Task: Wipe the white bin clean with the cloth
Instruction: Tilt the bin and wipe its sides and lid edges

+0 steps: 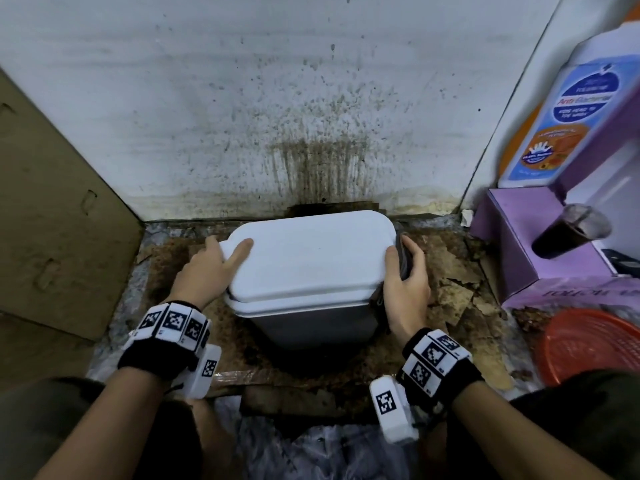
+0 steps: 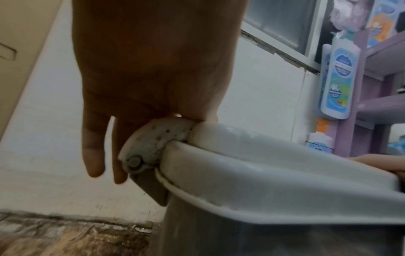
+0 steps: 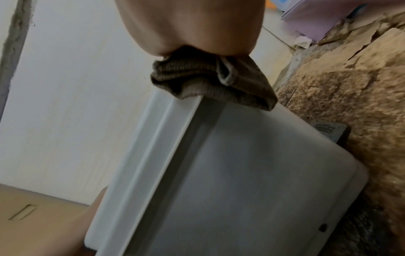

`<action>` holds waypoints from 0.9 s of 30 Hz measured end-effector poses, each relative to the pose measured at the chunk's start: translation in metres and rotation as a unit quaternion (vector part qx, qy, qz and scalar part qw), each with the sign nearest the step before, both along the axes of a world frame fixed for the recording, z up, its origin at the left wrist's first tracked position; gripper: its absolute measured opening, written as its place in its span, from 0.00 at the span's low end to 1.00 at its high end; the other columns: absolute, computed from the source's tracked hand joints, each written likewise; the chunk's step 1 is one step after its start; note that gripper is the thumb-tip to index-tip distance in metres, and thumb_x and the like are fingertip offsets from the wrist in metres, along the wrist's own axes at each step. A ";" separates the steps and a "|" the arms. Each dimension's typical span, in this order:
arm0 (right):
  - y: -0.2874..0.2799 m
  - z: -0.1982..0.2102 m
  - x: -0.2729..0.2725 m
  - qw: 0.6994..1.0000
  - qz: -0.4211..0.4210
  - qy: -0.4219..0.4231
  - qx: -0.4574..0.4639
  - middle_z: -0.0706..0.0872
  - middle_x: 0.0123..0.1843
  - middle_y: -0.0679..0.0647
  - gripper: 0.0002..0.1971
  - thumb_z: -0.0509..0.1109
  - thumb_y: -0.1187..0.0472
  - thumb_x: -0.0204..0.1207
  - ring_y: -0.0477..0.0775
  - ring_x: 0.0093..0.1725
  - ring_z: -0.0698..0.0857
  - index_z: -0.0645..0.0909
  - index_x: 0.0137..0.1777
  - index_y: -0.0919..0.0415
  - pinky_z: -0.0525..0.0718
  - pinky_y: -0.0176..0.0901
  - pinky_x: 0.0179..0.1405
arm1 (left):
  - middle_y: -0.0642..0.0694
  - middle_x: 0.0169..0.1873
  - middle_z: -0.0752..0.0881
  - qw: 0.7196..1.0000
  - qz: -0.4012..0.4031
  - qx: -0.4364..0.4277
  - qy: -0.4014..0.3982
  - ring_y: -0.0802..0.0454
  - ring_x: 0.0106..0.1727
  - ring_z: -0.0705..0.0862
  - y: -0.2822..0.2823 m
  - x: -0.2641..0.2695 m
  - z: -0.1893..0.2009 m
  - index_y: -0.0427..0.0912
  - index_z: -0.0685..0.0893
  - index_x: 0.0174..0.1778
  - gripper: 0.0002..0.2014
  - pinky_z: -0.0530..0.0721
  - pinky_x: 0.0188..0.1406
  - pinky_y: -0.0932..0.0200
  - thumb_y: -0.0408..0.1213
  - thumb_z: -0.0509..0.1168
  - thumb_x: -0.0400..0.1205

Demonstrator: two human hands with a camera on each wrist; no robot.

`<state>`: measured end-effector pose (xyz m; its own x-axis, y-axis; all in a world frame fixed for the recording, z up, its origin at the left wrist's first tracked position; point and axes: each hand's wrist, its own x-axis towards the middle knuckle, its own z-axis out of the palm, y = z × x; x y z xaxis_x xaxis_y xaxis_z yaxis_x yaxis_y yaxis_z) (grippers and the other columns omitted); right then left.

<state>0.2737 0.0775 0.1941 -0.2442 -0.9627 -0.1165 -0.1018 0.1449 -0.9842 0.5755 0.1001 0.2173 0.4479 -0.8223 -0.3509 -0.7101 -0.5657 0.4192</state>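
Observation:
The white bin [image 1: 311, 265] stands on the floor by the stained wall, its lid down. My left hand [image 1: 214, 261] rests on the lid's left end, thumb flat on top. In the left wrist view its fingers [image 2: 94, 147] hang straight beside the speckled hinge [image 2: 151, 143]. My right hand [image 1: 405, 271] grips a grey-brown cloth [image 1: 403, 254] and holds it against the bin's right side, just under the lid edge. The right wrist view shows the bunched cloth [image 3: 208, 81] squeezed below the palm [image 3: 188, 26] against the bin's rim [image 3: 241, 173].
A cardboard sheet [image 1: 52, 202] leans at the left. A purple shelf unit [image 1: 540, 244] on the right holds a wash bottle [image 1: 568, 119] and a dark cup [image 1: 571, 230]. A red basket [image 1: 588, 344] and torn, stained cardboard [image 1: 457, 299] lie on the floor.

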 end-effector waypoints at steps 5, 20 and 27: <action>0.002 0.007 0.002 1.000 0.009 -0.023 -0.005 0.80 0.70 0.43 0.19 0.63 0.48 0.87 0.44 0.70 0.76 0.74 0.77 0.45 0.71 0.31 0.57 | 0.36 0.82 0.72 0.987 -0.027 -0.127 -0.093 0.36 0.81 0.70 0.012 -0.026 0.004 0.39 0.63 0.86 0.36 0.68 0.76 0.36 0.60 0.55 0.89; 0.040 0.028 0.050 0.988 0.120 -0.036 -0.093 0.81 0.72 0.37 0.15 0.57 0.51 0.91 0.36 0.72 0.78 0.78 0.73 0.38 0.78 0.52 0.74 | 0.50 0.88 0.62 0.943 -0.182 -0.277 -0.036 0.54 0.89 0.56 0.017 -0.111 0.023 0.47 0.65 0.87 0.34 0.53 0.88 0.50 0.61 0.49 0.87; 0.037 0.033 0.063 0.977 0.168 -0.094 -0.096 0.82 0.72 0.40 0.16 0.57 0.56 0.92 0.41 0.75 0.79 0.80 0.74 0.47 0.77 0.54 0.76 | 0.47 0.89 0.59 0.948 -0.169 -0.266 -0.050 0.51 0.89 0.55 0.017 -0.099 0.023 0.45 0.60 0.88 0.36 0.54 0.88 0.48 0.61 0.50 0.86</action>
